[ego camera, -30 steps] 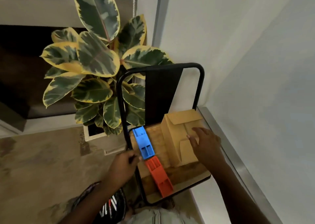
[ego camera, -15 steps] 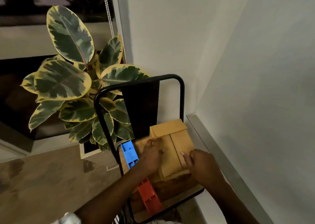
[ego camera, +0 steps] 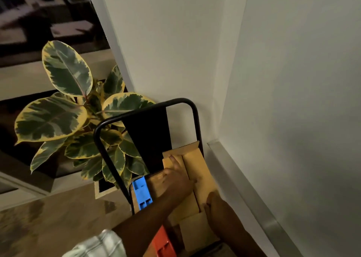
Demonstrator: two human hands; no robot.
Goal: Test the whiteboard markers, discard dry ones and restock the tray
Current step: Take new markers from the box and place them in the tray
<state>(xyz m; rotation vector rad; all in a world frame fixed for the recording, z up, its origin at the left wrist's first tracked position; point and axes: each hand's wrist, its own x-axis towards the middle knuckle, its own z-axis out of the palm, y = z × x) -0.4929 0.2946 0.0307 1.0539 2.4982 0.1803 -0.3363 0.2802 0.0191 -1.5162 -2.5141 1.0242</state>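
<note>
**A:** Start with the big things. What's there?

**B:** Pale walls (ego camera: 293,81) fill twelve to three o'clock. A variegated plant (ego camera: 66,108) spreads at nine o'clock. Between them is a black-framed chair (ego camera: 193,110), pushed into the corner.

**A:** And on it?

**B:** A cardboard box (ego camera: 197,165) lies along the wooden seat (ego camera: 156,185), on the side nearest the wall. A blue tray (ego camera: 142,193) sits at the box's nine o'clock. An orange tray (ego camera: 163,245) sits at seven, by the front edge. I can't see any markers, so I'd guess they're inside the box.

**A:** Hands?

**B:** The left hand (ego camera: 178,181) lies spread on the box top, with one finger stretched toward the far flap. The right hand (ego camera: 216,206) is against the box's six o'clock end. I can't tell whether it grips the box or only braces it.

**A:** What worries you?

**B:** Three things.
- **The box:** it has little seat to spare toward three o'clock. A hard tug on a flap could slide it off or tip it, and whatever is inside would spill.
- **The trays:** the left forearm crosses right above them. Dragging the elbow back could sweep the blue tray off at nine o'clock, or nudge the orange one over the front edge.
- **The light:** it's dim, so a stray cap or marker would be easy to lose on the floor.
</note>
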